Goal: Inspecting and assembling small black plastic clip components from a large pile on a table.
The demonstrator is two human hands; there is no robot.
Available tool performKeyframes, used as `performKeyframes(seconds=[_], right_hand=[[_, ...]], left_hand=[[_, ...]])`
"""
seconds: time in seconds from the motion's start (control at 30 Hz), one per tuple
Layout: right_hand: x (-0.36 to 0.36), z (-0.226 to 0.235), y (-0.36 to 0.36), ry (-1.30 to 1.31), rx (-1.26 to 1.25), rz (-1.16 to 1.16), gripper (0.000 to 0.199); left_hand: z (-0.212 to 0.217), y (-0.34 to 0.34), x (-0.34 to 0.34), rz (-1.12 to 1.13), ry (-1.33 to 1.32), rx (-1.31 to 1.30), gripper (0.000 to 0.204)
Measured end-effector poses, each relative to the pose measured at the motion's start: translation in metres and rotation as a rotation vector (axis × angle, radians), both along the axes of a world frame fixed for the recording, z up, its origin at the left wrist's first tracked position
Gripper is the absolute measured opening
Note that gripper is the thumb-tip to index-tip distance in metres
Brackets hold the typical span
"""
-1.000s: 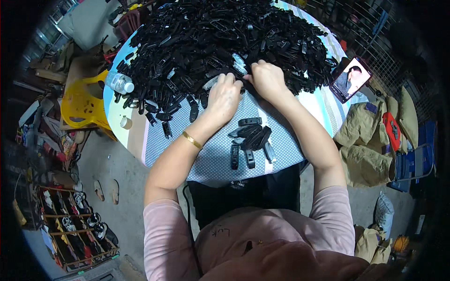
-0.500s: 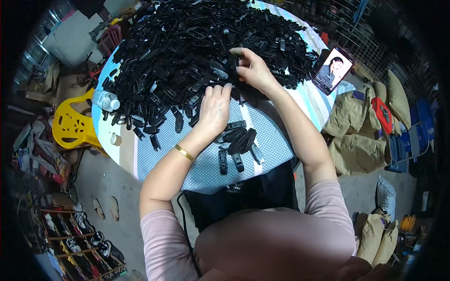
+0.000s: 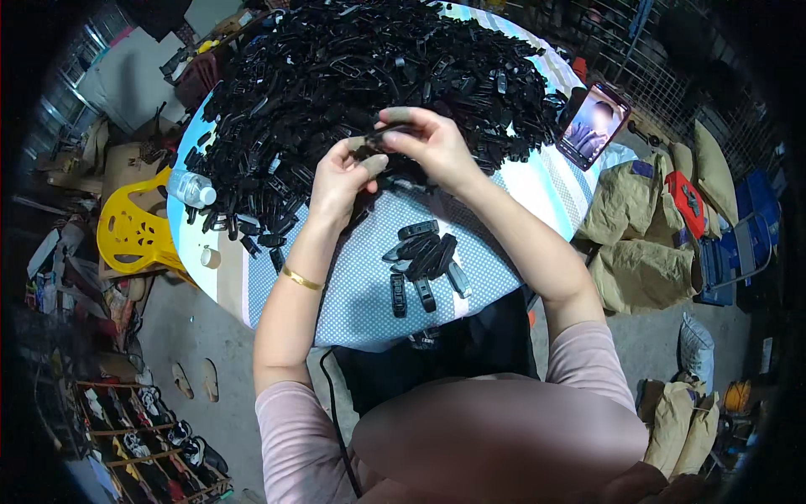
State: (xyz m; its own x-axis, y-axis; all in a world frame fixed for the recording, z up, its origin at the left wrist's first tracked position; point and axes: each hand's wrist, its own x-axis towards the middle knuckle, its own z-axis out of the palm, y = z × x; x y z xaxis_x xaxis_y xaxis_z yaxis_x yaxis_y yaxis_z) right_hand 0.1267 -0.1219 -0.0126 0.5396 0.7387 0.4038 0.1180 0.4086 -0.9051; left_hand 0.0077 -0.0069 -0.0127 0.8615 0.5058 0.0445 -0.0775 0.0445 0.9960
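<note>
My left hand and my right hand meet over the near edge of a large heap of small black plastic pieces. Both are closed, fingertips pinching at a dark, elongated plastic piece between them. Whether that is one piece or two parts together I cannot tell, since the fingers cover much of it. Closer to me, a small group of similar black plastic pieces lies on the dotted tablecloth, some stacked, some apart.
On the round table's left side lie a clear plastic bottle and a small cup. A lit phone leans at the right edge. Around the table are a yellow chair, brown sacks and a shoe rack.
My left hand has moved up and left, off the tablecloth's near pieces. My right hand has come down and left, so the two now meet at the black piece.
</note>
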Motion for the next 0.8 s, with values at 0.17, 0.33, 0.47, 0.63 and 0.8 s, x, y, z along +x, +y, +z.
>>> performKeyframes(seconds=[0.17,0.33,0.47,0.63,0.8], right_hand=[[-0.006,-0.006,0.003,-0.388,-0.07,-0.182,0.032],[-0.009,0.003,-0.005,-0.452,-0.006,-0.219,0.032],[-0.008,-0.004,0.0,-0.548,0.013,-0.284,0.029],[-0.014,-0.004,-0.002,-0.588,-0.028,-0.338,0.03],[-0.014,-0.004,-0.002,-0.693,-0.036,-0.366,0.03]], left_hand=[[0.001,0.005,-0.003,-0.052,-0.194,-0.316,0.036],[-0.001,0.001,0.0,-0.033,-0.162,-0.197,0.031],[-0.007,0.004,0.001,0.023,-0.19,-0.199,0.03],[-0.008,0.001,0.001,0.106,-0.208,-0.141,0.029],[-0.008,-0.002,0.002,0.113,-0.216,-0.114,0.032]])
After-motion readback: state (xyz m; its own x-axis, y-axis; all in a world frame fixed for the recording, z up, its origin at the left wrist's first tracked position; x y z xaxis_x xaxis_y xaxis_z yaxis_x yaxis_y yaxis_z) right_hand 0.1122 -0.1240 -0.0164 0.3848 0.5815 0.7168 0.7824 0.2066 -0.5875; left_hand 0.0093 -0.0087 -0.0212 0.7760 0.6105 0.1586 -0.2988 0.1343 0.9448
